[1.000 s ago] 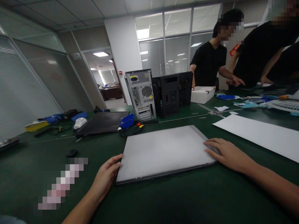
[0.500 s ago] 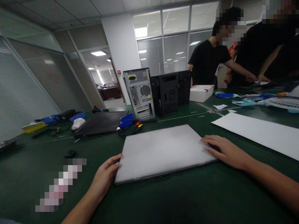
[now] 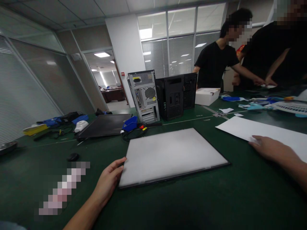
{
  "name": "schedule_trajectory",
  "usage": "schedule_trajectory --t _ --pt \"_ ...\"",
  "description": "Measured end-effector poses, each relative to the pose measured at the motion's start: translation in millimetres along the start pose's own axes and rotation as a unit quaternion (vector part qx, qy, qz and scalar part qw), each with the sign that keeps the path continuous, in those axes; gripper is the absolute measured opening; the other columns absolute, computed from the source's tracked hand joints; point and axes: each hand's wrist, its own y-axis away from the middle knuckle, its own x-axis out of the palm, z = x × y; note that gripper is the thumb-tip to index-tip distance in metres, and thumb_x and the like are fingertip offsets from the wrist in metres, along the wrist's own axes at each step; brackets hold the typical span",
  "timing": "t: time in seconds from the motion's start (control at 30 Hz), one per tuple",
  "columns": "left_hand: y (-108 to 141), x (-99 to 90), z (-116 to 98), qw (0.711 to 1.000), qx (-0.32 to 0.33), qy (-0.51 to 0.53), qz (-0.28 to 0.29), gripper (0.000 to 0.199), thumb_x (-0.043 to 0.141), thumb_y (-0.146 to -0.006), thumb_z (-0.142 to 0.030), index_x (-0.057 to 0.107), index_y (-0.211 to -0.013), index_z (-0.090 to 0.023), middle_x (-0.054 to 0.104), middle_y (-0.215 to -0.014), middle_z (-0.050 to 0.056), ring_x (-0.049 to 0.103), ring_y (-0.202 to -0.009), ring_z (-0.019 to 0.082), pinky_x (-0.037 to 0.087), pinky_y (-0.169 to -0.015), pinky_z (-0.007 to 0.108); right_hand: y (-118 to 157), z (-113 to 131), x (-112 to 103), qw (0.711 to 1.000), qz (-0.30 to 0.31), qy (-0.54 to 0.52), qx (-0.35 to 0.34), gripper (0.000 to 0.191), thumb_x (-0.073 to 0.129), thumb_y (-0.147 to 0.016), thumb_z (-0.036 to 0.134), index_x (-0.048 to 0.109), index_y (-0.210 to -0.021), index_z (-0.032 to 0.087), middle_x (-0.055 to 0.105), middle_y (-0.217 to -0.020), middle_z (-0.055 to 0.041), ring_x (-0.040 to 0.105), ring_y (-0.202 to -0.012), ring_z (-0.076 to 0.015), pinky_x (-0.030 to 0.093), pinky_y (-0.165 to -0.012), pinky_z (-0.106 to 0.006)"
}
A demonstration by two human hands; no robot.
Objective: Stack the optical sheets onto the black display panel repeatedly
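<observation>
A flat white panel with a thin black frame (image 3: 171, 158), resembling a screen's backlight panel, lies on the green table. My left hand (image 3: 109, 175) has its fingers and thumb at the panel's left edge, closed lightly on it. Off to the right, my right hand (image 3: 272, 148) is at the near edge of a large white sheet (image 3: 240, 127). Its thumb and index finger look apart, with the sheet's edge by them; the other fingers are hidden. Whether it presses on the sheet I cannot tell.
Behind the panel stand a silver computer case (image 3: 146, 95) and black cases (image 3: 174, 99). A dark flat screen (image 3: 105, 125), blue connector (image 3: 130, 123) and mouse (image 3: 73, 157) lie left. A white box (image 3: 206, 96) and a co-worker in black (image 3: 213, 62) are at the back right.
My right hand has left the panel's right edge and moved right to the white sheet. My left hand stays at the panel's left edge, and the panel lies as before.
</observation>
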Motion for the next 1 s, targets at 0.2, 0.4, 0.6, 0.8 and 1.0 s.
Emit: schedule_trajectory --t 0.2,0.4,0.6,0.8,1.0 --pt "-1 -1.0 1 1.0 -0.002 0.008 0.011 0.045 0.071 -0.069 -0.019 0.063 -0.113 -0.017 0.069 -0.11 0.008 0.066 -0.078 0.015 0.049 -0.067 0.025 16 65 -13 0.999 0.036 0.036 0.02 0.055 0.032 -0.088 0.054 0.064 -0.11 0.016 0.064 -0.1 -0.0194 0.061 -0.081 -0.0336 0.047 -0.065 -0.049" --pt "-4 -3.3 3 1.0 0.003 0.013 0.013 0.044 0.071 -0.069 -0.019 0.063 -0.112 -0.017 0.07 -0.106 0.008 0.066 -0.079 0.016 0.049 -0.069 0.025 48 156 -24 0.979 0.001 0.013 -0.205 0.047 0.031 -0.093 0.045 0.06 -0.119 0.019 0.063 -0.114 -0.0096 0.06 -0.098 -0.0261 0.049 -0.085 -0.044" --pt "-3 -1.7 1 1.0 0.0 0.013 0.006 0.044 0.072 -0.068 -0.019 0.065 -0.111 -0.018 0.07 -0.109 0.008 0.066 -0.081 0.016 0.049 -0.07 0.026 72 198 -21 0.909 0.053 -0.007 -0.414 0.033 0.044 -0.091 0.033 0.06 -0.119 0.027 0.065 -0.109 -0.0027 0.06 -0.097 -0.0178 0.05 -0.086 -0.038" --pt "-2 -1.5 1 1.0 -0.003 0.007 0.005 0.045 0.072 -0.067 -0.021 0.065 -0.111 -0.018 0.07 -0.107 0.008 0.067 -0.081 0.017 0.049 -0.07 0.027 75 205 -25 0.885 0.08 -0.035 -0.457 0.032 0.051 -0.087 0.039 0.064 -0.113 0.028 0.064 -0.111 -0.0039 0.057 -0.106 -0.021 0.046 -0.09 -0.041" --pt "-3 0.4 1 1.0 -0.002 -0.006 0.004 0.048 0.073 -0.066 -0.022 0.065 -0.113 -0.017 0.072 -0.101 0.009 0.067 -0.081 0.019 0.049 -0.069 0.027 47 159 -14 0.985 0.036 0.063 -0.158 0.056 0.038 -0.087 0.06 0.061 -0.119 0.021 0.061 -0.118 -0.0119 0.055 -0.107 -0.0322 0.045 -0.088 -0.053"
